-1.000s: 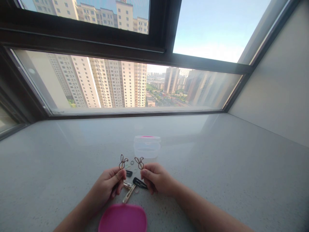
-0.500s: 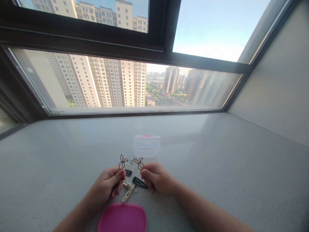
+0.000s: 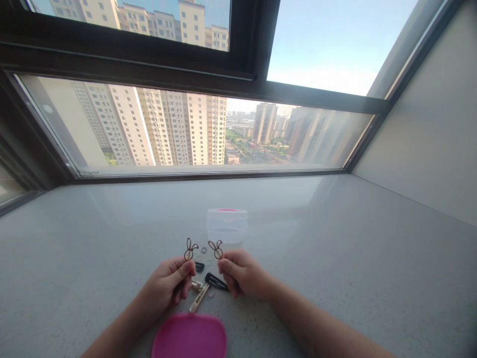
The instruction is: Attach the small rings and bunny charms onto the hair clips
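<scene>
My left hand [image 3: 167, 288] pinches a brown rabbit-shaped hair clip [image 3: 190, 249] and holds it upright. My right hand [image 3: 242, 273] pinches a matching rabbit clip [image 3: 216, 249] beside it. Both clips stand a little above the grey stone sill [image 3: 335, 258]. Between and under my hands lie a black snap clip [image 3: 216, 282], a smaller black clip [image 3: 199, 267], a pale metal clip [image 3: 198, 298] and small elastic rings [image 3: 203, 250]. Just behind them stands a clear plastic container [image 3: 226, 226]. Its pink lid [image 3: 189, 336] lies near me.
A large dark-framed window [image 3: 149, 74] runs along the back of the sill, with tall buildings outside. A grey wall [image 3: 428, 139] rises on the right.
Both hands keep their pinch on the rabbit clips and have barely shifted. Nothing else moved.
</scene>
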{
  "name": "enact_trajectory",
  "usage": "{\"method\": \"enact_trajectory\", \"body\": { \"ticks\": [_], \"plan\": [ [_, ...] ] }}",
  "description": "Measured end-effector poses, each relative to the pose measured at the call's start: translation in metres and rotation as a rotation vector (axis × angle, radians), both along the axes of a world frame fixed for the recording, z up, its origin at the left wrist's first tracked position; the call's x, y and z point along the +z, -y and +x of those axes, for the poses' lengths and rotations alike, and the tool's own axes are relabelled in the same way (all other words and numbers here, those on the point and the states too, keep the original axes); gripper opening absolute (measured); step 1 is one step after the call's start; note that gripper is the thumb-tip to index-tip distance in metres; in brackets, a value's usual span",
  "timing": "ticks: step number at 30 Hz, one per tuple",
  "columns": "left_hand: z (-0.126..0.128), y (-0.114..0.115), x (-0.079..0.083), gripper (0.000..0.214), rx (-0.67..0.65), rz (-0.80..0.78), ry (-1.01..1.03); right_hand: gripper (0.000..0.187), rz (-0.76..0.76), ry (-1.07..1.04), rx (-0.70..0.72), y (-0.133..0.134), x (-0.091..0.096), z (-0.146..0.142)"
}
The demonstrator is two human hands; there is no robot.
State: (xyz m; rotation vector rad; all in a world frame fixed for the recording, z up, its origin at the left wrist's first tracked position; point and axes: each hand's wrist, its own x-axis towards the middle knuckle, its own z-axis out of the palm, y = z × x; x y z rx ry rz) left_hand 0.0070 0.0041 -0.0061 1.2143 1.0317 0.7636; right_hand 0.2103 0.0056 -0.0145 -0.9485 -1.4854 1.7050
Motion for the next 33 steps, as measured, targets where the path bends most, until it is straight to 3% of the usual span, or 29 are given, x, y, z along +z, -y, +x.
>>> {"method": "enact_trajectory", "body": {
  "ticks": [23, 33],
  "plan": [
    [0.0036, 0.0029, 0.0056, 0.036, 0.035, 0.031, -0.083, 0.032, 0.056, 0.019, 0.025, 0.0008, 0.0000, 0.0017],
    [0.0015, 0.0025, 0.0028, 0.031, -0.022, -0.121, 0.044, 0.033, -0.001, 0.031, -0.007, -0.0002, -0.0020, -0.0013]
  ]
}}
